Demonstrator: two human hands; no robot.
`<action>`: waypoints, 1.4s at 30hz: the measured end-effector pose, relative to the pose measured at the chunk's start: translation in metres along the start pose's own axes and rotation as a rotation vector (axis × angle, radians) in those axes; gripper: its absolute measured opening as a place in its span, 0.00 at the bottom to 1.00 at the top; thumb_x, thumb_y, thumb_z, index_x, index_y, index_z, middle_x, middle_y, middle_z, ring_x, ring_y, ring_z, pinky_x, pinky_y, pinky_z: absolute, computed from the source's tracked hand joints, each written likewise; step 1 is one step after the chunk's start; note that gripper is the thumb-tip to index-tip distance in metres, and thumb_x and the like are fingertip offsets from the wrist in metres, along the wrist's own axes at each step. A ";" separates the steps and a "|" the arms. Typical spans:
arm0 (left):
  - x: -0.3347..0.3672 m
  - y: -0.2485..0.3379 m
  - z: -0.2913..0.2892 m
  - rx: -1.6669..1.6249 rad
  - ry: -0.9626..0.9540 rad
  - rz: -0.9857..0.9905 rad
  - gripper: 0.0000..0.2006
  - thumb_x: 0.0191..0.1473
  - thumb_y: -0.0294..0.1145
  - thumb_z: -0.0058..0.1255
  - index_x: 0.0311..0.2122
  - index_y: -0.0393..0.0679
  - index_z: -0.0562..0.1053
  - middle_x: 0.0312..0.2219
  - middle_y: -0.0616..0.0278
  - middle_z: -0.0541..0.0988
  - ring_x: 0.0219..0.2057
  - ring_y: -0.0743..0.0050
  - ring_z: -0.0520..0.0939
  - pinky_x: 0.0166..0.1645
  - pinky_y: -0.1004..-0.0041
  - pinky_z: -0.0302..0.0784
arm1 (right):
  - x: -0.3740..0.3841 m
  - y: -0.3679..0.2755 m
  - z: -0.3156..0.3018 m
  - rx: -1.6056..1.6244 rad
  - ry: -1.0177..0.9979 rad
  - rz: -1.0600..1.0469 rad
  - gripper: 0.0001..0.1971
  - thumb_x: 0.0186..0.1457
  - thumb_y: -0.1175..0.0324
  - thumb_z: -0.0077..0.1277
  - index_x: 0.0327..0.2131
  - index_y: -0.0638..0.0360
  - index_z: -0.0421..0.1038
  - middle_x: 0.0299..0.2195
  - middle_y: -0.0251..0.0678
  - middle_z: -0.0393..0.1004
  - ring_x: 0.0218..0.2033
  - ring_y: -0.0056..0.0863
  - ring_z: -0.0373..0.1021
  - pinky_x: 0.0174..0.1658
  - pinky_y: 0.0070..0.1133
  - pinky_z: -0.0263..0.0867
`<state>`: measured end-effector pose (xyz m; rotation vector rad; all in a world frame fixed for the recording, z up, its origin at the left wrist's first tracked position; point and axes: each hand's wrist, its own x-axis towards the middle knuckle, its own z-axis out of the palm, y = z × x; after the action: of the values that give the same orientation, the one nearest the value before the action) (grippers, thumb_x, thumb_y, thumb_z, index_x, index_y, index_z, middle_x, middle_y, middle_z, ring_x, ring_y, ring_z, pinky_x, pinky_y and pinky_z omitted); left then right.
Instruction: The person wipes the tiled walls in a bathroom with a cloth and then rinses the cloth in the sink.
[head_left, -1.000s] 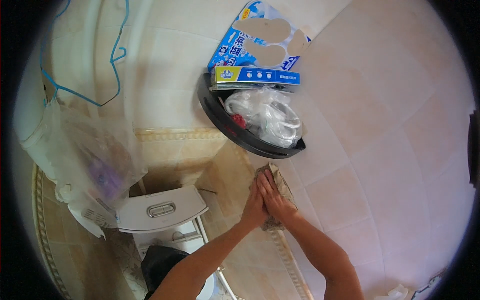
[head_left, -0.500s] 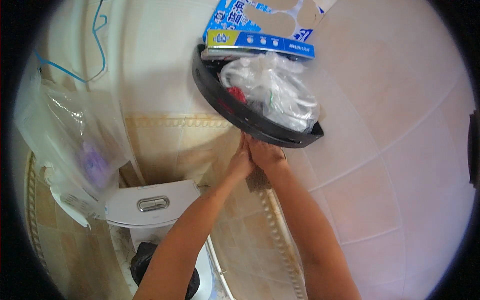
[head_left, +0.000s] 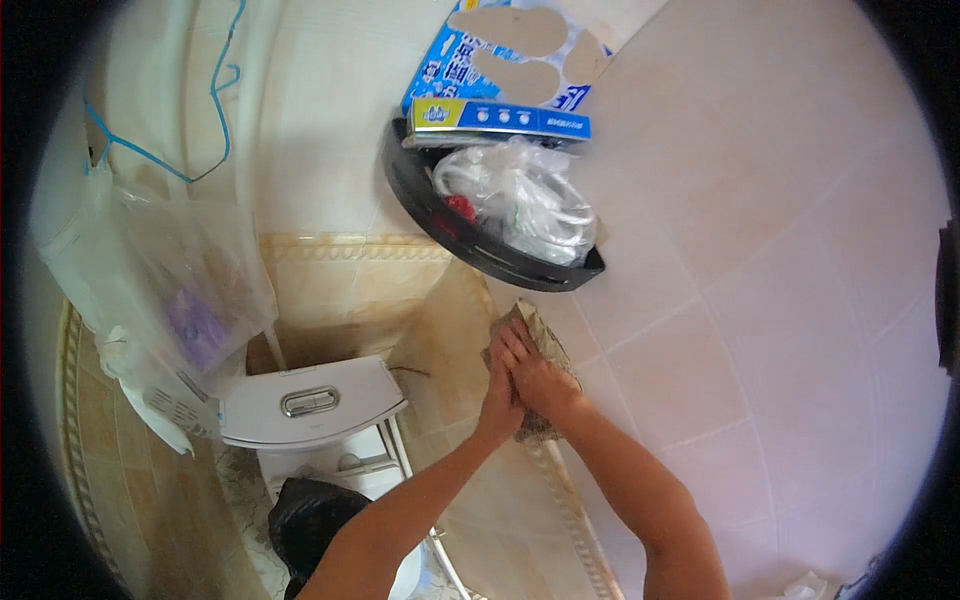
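A damp-looking grey-brown cloth (head_left: pixel 543 328) lies against the tiled wall below a black corner shelf. My right hand (head_left: pixel 540 378) presses on it, fingers pointing up and to the left. Close against it, my left hand (head_left: pixel 503 398) holds the left side of the same cloth, its fingertips touching the right hand's fingers. The cloth shows above the fingers and below the wrists; what lies under the palms is hidden.
Above my hands, the black corner shelf (head_left: pixel 440 215) carries a clear plastic bag (head_left: pixel 530 205), a blue-and-yellow box (head_left: pixel 500 118) and a blue card (head_left: pixel 440 70). A white toilet tank (head_left: pixel 345 395), a black bag (head_left: pixel 310 525), a hanging plastic bag (head_left: pixel 215 260) and a blue wire hanger (head_left: pixel 150 160) are left.
Both hands have come down from beneath the shelf to lower on the wall, with the cloth under them. More of the cloth shows now. The view has shifted slightly.
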<state>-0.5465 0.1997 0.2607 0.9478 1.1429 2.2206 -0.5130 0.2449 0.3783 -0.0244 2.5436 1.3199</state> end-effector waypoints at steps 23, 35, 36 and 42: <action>0.131 0.259 0.115 0.416 -0.080 0.587 0.33 0.51 0.22 0.41 0.62 0.33 0.46 0.61 0.35 0.47 0.62 0.33 0.47 0.65 0.51 0.44 | -0.103 0.230 -0.212 -0.388 -0.012 0.323 0.26 0.62 0.59 0.33 0.61 0.59 0.51 0.64 0.32 0.47 0.67 0.34 0.36 0.68 0.32 0.30; 0.190 0.228 0.086 0.437 0.018 0.436 0.33 0.53 0.26 0.37 0.63 0.32 0.42 0.62 0.36 0.44 0.64 0.36 0.44 0.65 0.52 0.40 | -0.025 0.255 -0.165 -0.202 0.148 0.344 0.26 0.61 0.59 0.35 0.62 0.52 0.52 0.64 0.28 0.49 0.67 0.32 0.37 0.67 0.29 0.33; 0.193 0.230 0.089 0.442 0.030 0.432 0.33 0.54 0.27 0.36 0.63 0.33 0.42 0.62 0.37 0.44 0.64 0.36 0.44 0.65 0.51 0.40 | -0.026 0.258 -0.169 -0.173 0.148 0.332 0.26 0.60 0.59 0.35 0.61 0.52 0.53 0.64 0.28 0.49 0.67 0.31 0.38 0.67 0.28 0.36; 0.235 0.317 0.127 0.430 -0.004 0.572 0.32 0.54 0.29 0.36 0.64 0.35 0.44 0.63 0.40 0.45 0.64 0.38 0.44 0.65 0.51 0.39 | -0.060 0.332 -0.227 -0.085 0.221 0.523 0.26 0.61 0.58 0.34 0.62 0.51 0.51 0.65 0.27 0.47 0.67 0.31 0.38 0.66 0.24 0.38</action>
<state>-0.6330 0.2482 0.6628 1.6234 1.5328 2.4316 -0.5554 0.2495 0.7827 0.5415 2.7908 1.6875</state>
